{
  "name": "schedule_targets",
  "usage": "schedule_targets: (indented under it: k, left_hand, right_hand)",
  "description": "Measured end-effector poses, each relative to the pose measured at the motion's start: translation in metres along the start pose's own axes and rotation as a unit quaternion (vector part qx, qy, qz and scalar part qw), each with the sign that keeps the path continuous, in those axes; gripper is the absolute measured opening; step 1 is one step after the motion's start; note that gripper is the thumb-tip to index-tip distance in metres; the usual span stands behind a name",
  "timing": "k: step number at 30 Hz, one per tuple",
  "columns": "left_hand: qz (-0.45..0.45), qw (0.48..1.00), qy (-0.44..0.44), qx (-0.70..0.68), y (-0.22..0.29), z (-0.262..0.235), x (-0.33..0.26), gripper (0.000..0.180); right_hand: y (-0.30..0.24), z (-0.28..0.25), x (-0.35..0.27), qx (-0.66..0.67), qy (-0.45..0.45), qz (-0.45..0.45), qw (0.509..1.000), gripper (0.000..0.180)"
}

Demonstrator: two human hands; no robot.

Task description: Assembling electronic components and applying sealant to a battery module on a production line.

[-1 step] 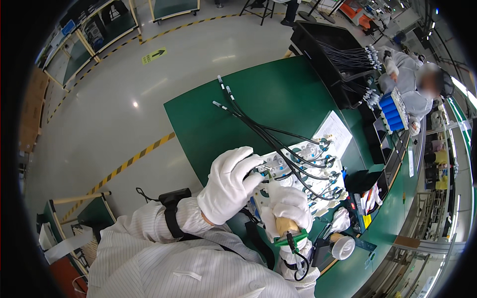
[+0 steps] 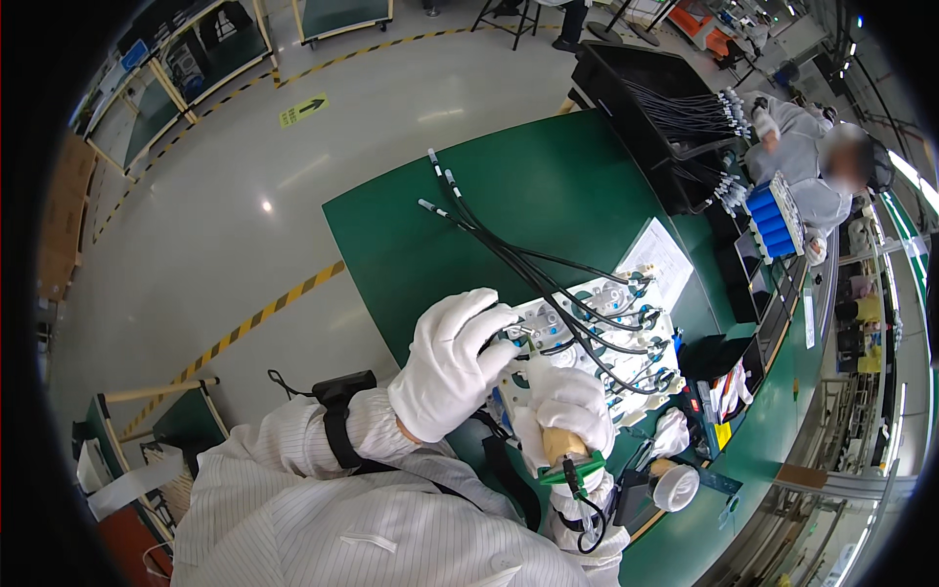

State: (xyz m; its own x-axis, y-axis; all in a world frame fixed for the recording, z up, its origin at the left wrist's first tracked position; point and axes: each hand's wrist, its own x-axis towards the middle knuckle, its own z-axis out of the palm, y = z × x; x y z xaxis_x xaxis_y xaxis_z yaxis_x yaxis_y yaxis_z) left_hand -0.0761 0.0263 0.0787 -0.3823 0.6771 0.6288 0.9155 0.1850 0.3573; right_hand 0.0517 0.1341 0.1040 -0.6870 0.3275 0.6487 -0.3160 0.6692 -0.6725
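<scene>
A white panel with several round fittings and blue rings lies on the green table. Black cables run from its fittings toward the far left, their connector ends resting on the table. At the panel's left edge, my white-gloved left hand curls its fingers and thumb around a small metallic part. My right hand, gloved too, is closed over the panel's near side, its fingertips close to the left ones. Whatever the right fingers grip is hidden.
Beyond the panel lies a printed sheet. Black bins of cables stand at the far right, near a co-worker and a blue rack. A white round container and tools sit right of my right hand. A green wrist strap trails a cord.
</scene>
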Motion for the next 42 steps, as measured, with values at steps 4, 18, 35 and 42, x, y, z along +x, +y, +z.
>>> schedule_targets:
  k: [4, 18, 35, 42]
  left_hand:
    - [0.005, 1.000, -0.004, 0.005, 0.001, 0.000, 0.000, 0.033]
    - [0.034, 0.995, 0.036, -0.084, -0.003, 0.004, 0.003, 0.028]
    - [0.022, 0.999, -0.040, 0.012, 0.015, 0.003, -0.002, 0.027]
    - [-0.001, 1.000, -0.031, 0.002, 0.017, 0.008, -0.004, 0.027]
  right_hand:
    - [-0.005, -0.012, 0.015, -0.001, -0.072, -0.028, 0.997, 0.047]
    - [-0.015, -0.016, -0.041, -0.008, 0.086, -0.061, 0.994, 0.040]
    - [-0.012, -0.012, -0.042, -0.036, 0.063, -0.036, 0.997, 0.041]
    - [-0.014, -0.012, -0.044, -0.024, 0.067, -0.013, 0.997, 0.047]
